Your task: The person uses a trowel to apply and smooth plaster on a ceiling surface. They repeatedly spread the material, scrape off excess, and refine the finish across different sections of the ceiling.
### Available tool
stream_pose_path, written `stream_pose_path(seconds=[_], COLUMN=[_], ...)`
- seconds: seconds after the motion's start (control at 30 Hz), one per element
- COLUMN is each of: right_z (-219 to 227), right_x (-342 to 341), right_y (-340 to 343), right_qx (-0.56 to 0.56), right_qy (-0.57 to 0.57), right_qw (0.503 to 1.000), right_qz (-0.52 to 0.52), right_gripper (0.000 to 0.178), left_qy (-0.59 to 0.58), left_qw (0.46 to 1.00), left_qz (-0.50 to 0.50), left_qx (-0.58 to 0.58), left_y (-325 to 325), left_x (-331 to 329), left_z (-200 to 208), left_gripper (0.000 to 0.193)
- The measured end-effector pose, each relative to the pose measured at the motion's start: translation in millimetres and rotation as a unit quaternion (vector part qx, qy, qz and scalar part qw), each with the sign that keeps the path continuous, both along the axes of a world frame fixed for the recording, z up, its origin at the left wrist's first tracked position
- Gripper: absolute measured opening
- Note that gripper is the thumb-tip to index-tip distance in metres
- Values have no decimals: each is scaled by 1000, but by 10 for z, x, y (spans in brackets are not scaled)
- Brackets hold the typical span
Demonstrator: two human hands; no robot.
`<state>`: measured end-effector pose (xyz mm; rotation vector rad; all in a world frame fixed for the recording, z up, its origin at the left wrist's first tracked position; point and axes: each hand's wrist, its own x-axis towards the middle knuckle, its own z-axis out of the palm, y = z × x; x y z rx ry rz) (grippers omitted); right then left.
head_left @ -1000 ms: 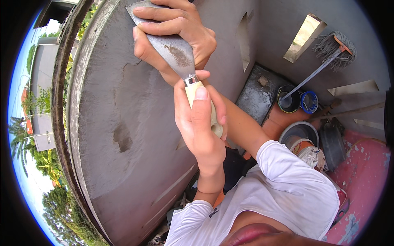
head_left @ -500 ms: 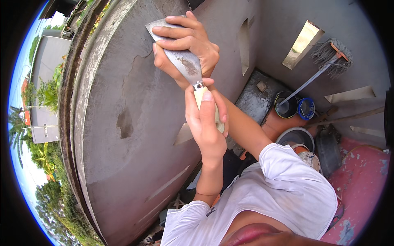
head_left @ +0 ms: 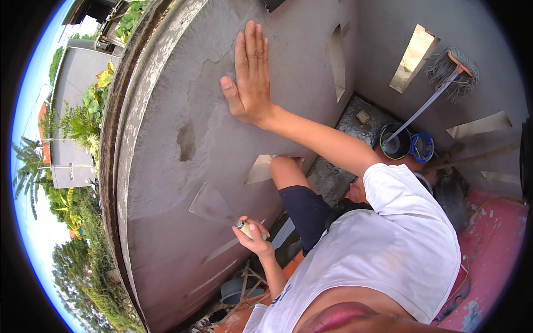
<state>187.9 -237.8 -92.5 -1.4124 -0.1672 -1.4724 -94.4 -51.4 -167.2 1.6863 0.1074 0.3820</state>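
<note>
My left hand (head_left: 255, 238) is wrapped round the pale handle of a putty knife (head_left: 214, 205). The knife's wide, thin blade points up and left, close to the grey plastered wall (head_left: 161, 233); I cannot tell whether it touches. Higher up, my right hand (head_left: 251, 83) is stretched out with its palm to the wall and its fingers straight. It lies against or just off the surface and holds nothing. Around it the plaster shows a cracked edge and smoother patches, and a darker brown patch (head_left: 186, 141) sits lower left of it.
A mop (head_left: 452, 75) stands in a black bucket (head_left: 395, 141) beside a blue-rimmed bucket (head_left: 422, 147) at the right. Slots pierce the walls, one (head_left: 259, 169) by my knee. A grey-green basin (head_left: 241, 290) lies low down. Plants (head_left: 83, 277) grow beyond the wall's left edge.
My right hand has come off the blade and now lies flat toward the wall. My left hand has lowered the putty knife down and to the left. My bent knee has come into view.
</note>
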Motion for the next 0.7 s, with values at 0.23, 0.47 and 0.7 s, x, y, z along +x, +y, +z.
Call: stream_pose_path(seconds=[0.23, 0.47, 0.7], right_z=[45, -1437, -4179], right_x=[4, -410, -3616], right_y=[-99, -531, -1596], right_qx=[-384, -114, -32], right_qy=[-46, 316, 750], right_qw=[922, 942, 625], right_qz=[-29, -8, 214], right_gripper=[62, 66, 59], left_qy=[-6, -32, 26], left_qw=[998, 987, 966], left_qz=[-19, -113, -230], left_qx=[65, 108, 113], left_y=[-139, -258, -528], left_x=[-200, -449, -631], left_z=[-9, 43, 47], left_gripper=[24, 24, 26])
